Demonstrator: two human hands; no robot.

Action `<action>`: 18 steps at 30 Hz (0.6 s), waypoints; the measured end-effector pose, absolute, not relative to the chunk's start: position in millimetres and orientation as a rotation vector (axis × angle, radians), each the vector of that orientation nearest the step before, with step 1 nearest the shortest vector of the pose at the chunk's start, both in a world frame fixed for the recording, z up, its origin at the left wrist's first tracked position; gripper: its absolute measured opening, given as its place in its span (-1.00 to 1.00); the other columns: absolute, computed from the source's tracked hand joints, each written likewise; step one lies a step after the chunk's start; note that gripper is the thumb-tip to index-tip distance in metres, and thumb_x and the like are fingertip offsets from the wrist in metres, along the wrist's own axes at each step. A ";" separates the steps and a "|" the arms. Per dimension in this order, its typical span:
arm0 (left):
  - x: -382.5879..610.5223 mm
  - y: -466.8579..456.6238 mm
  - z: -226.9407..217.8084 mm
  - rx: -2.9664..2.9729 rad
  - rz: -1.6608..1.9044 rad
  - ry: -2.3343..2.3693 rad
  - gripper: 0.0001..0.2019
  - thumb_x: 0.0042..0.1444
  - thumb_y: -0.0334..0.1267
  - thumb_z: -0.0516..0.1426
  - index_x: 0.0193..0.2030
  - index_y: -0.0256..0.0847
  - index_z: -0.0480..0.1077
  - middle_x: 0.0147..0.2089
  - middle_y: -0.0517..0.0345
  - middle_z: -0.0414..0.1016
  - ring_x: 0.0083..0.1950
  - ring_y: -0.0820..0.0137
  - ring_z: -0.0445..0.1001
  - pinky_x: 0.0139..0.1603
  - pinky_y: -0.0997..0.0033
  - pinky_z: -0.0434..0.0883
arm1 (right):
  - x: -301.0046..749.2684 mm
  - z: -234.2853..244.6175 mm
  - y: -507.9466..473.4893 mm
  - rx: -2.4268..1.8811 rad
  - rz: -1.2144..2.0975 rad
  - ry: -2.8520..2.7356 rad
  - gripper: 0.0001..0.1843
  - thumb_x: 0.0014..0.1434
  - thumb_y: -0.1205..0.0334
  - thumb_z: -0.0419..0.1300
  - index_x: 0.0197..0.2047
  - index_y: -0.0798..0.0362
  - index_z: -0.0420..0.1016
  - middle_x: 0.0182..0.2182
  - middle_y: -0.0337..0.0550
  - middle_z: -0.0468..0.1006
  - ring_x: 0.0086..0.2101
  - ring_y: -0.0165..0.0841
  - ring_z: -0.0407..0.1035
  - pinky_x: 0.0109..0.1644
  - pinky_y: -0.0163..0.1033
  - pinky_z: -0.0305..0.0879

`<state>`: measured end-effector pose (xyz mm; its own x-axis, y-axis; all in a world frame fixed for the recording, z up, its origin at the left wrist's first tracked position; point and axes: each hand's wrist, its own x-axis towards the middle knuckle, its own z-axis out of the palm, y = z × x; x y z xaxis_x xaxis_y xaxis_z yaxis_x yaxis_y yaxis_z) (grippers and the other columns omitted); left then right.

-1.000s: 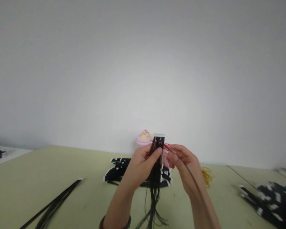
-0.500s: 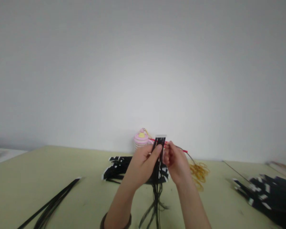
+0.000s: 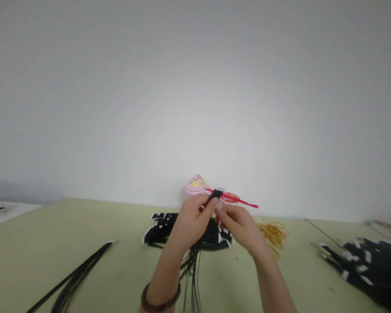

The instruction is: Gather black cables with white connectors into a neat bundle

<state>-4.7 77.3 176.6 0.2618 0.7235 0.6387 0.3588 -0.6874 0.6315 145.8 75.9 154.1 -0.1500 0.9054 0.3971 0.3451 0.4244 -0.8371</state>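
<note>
My left hand [image 3: 192, 217] is closed around a bundle of thin black cables [image 3: 191, 278]. The flat black end of the bundle, with a pale tip, sticks up past the thumb, and its loose strands hang below the wrist. Close against that end, my right hand [image 3: 239, 224] is pinched shut at a small whitish, see-through piece. What its fingertips hold is too small to make out. Behind both hands lies a pile of black cables with white ends [image 3: 159, 230], partly hidden by my left forearm.
A pink lidded cup [image 3: 194, 188] and a red strip with an oval patterned part [image 3: 231, 198] are by the wall. Yellow rubber bands [image 3: 273, 234] lie to the right. More black cables lie at left [image 3: 81, 271] and in a heap at far right [image 3: 374, 265].
My left hand has tilted the bundle's end over to the right. My right hand has come in lower against it, and the dark strand that trailed beyond it is no longer visible.
</note>
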 end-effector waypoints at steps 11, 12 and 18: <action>-2.1 74.7 177.3 1.930 1.532 0.880 -0.68 0.19 -0.08 0.01 -0.43 -0.28 0.37 -0.48 0.24 0.31 -0.41 0.50 0.27 -0.38 0.55 0.23 | 147.3 153.4 74.6 -0.910 0.697 -1.695 -0.79 0.06 0.13 0.18 -0.43 0.12 0.44 -0.54 -0.22 0.42 -0.50 -0.45 0.26 -0.43 -0.34 0.16; -2.5 75.0 176.6 1.895 1.520 0.865 -0.68 0.18 -0.07 0.02 -0.42 -0.28 0.38 -0.49 0.25 0.30 -0.43 0.52 0.26 -0.40 0.56 0.23 | 151.0 153.7 75.0 -0.909 0.685 -1.679 -0.78 0.07 0.12 0.18 -0.42 0.13 0.45 -0.53 -0.20 0.44 -0.49 -0.44 0.27 -0.41 -0.33 0.18; 0.9 75.9 174.5 1.598 1.387 0.775 -0.66 0.13 -0.01 0.07 -0.39 -0.28 0.41 -0.54 0.24 0.35 -0.51 0.54 0.29 -0.50 0.58 0.27 | 158.9 151.7 78.0 -0.940 0.560 -1.576 -0.75 0.06 0.09 0.20 -0.41 0.14 0.47 -0.53 -0.16 0.45 -0.49 -0.42 0.29 -0.38 -0.30 0.24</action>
